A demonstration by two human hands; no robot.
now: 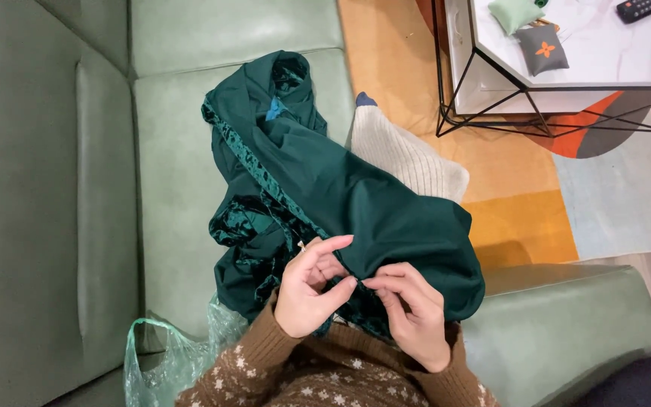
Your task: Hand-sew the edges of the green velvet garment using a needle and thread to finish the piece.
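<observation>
A dark green garment with velvet-like trim lies bunched over my lap and the sofa seat. My left hand pinches a fold of the fabric between thumb and fingers, and a small pin or needle sticks out near its fingertips. My right hand grips the same fold right beside it, the fingertips of both hands almost touching. Brown patterned sweater sleeves cover both wrists.
I sit on a pale green leather sofa. A green plastic bag lies at my left. A ribbed cream cushion rests on the seat edge. A white table with a black wire frame holds small pouches and a remote, over an orange rug.
</observation>
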